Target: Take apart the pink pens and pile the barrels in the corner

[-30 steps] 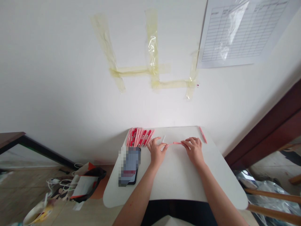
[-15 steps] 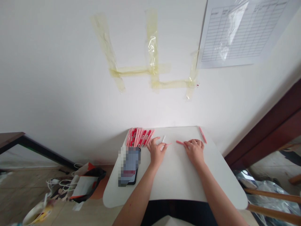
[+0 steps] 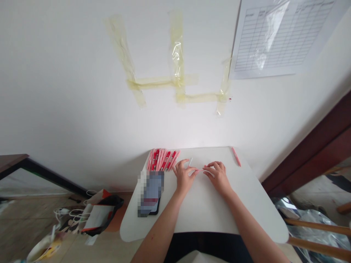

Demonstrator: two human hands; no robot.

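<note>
Sitting on the floor at far left, a black-and-white bag (image 3: 100, 215) is spilling white cables, and on the left of the white table (image 3: 203, 223) a phone (image 3: 150, 193) is lying with its screen pixelated. Just beyond it, a pen row (image 3: 163, 159) of pink-and-red pens is lying side by side along the far edge, close to the left hand (image 3: 183, 178). That hand is resting on the table with its fingers drawn narrow, pinching one end of a thin pink piece (image 3: 201, 170). A small white piece (image 3: 191, 162) is lying just beyond the left fingers, apparently untouched (it is too small to tell what it is).

The pink piece is bridging the short gap between the hands, near the middle of the table's far half. The right hand (image 3: 218, 178) is curling its fingers narrowly around the other end, though the exact grip is hard to make out at this size. What has just changed is the spacing: the right hand is now sitting closer to the left than it was a moment ago, so the two hands are working almost together on the piece.

Farther right, a lone pink pen (image 3: 236, 156) is lying slantwise near the far edge, well apart from the right hand. Above the table, yellowed tape (image 3: 177, 54) and a ruled chart (image 3: 282, 36) are clinging to the wall.
</note>
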